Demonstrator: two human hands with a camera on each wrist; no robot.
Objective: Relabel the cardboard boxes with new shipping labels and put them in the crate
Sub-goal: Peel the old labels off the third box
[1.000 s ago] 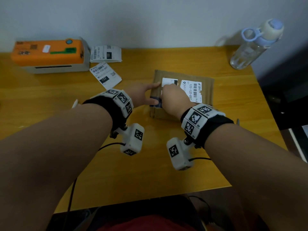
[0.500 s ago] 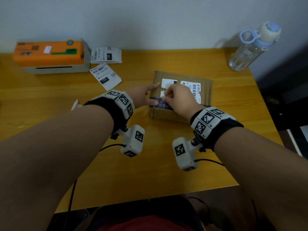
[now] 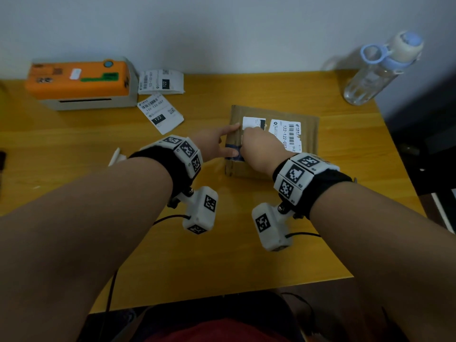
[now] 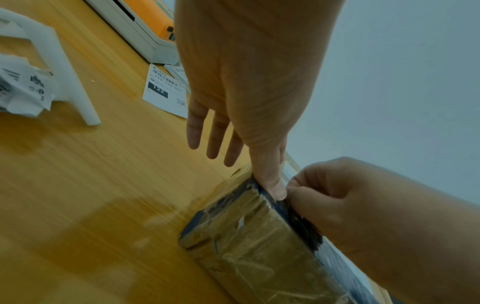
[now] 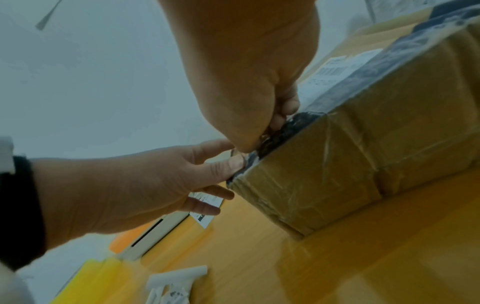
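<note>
A flat cardboard box point(image 3: 306, 144) wrapped in clear tape lies on the wooden table point(image 3: 246, 255), with a dark tape band across its near left corner. Two white labels are on its top: a printed one point(image 3: 287, 133) and a smaller one point(image 3: 253, 122) to its left. My left hand point(image 3: 217, 144) lies at the box's left edge, fingers straight point(image 4: 215, 135), thumb point(image 4: 272, 181) pressing the top corner. My right hand point(image 3: 259, 149) is curled over the box top; its fingertips point(image 5: 275, 123) pinch at the smaller label's near edge by the dark tape. What they hold is mostly hidden.
An orange-topped label printer point(image 3: 81, 82) stands at the back left with two loose printed labels point(image 3: 161, 114) point(image 3: 161, 82) beside it. Crumpled backing paper point(image 4: 23, 86) lies left of my left arm. A clear water bottle point(image 3: 377, 70) stands at the back right corner. The table ends just right of the box.
My right hand has drawn back toward me from over the smaller label, uncovering more of it, fingers still pinched. The left hand and the box have stayed put.
</note>
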